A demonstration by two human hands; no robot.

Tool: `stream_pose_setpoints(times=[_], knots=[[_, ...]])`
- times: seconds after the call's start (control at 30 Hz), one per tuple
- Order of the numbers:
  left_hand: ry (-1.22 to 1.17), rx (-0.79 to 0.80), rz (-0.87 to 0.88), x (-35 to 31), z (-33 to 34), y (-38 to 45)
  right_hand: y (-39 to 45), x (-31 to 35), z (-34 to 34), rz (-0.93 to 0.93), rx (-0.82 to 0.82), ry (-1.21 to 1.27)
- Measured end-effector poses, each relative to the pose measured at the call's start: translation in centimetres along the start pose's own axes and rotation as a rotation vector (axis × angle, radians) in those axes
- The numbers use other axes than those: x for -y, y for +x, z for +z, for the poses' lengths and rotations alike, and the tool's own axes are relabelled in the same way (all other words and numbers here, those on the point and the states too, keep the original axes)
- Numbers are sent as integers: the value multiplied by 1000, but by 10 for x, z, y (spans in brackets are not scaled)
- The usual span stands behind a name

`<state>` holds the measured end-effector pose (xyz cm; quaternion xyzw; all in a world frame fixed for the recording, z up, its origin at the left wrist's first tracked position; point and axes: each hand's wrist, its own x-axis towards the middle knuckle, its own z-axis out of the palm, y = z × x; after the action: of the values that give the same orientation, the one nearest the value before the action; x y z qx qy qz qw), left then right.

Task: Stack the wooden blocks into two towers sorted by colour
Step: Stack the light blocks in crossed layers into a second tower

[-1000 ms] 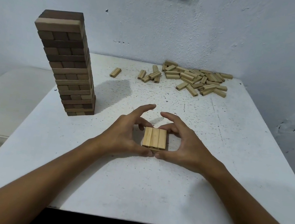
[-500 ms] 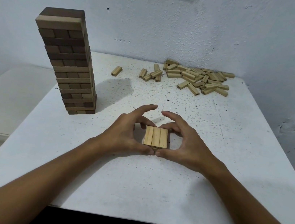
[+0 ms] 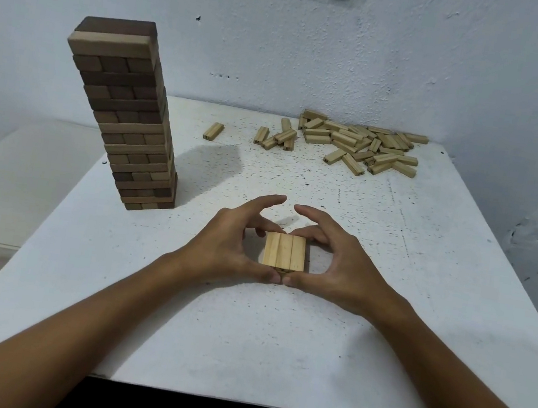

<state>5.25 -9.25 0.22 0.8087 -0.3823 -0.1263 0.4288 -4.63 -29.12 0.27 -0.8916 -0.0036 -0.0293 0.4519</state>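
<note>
Framing small light stack (image 3: 284, 251) at table (image 3: 420, 294) centre: left hand (image 3: 223, 246) and right hand (image 3: 345, 266), fingers curled round it, thumbs touching at near edge. Top layer formed by three pale blocks side by side. Dark tower (image 3: 124, 114) stood far left. Loose pale blocks (image 3: 355, 143) heaped at far edge.

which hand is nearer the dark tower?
Left. The left hand sits at the left side of the light block layer, on the dark tower side; the right hand is on the layer's far side.
</note>
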Motion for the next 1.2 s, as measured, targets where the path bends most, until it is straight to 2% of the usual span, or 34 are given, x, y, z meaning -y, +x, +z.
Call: stream_pose_setpoints(times=[0.3, 0.47, 0.6, 0.77, 0.9, 1.0, 1.1, 1.2], knots=[[2, 24, 26, 0, 1, -2, -2, 0, -3, -13, 30, 7], [-43, 32, 41, -3, -7, 2, 0, 1, -13, -16, 35, 119], [6, 44, 28, -6, -13, 25, 12, 1, -22, 5, -2, 163], [99, 6, 40, -8, -9, 80, 42, -14, -43, 33, -127, 153], [259, 1, 66, -3, 0, 130, 72, -38, -63, 58, -276, -34], [390, 17, 120, 4, 8, 161, 93, -56, -77, 40, -353, -275], [477, 52, 166, 8, 17, 179, 112, -67, -85, 43, -343, -545], [563, 78, 223, 8, 28, 190, 125, -73, -89, 141, -274, -768]])
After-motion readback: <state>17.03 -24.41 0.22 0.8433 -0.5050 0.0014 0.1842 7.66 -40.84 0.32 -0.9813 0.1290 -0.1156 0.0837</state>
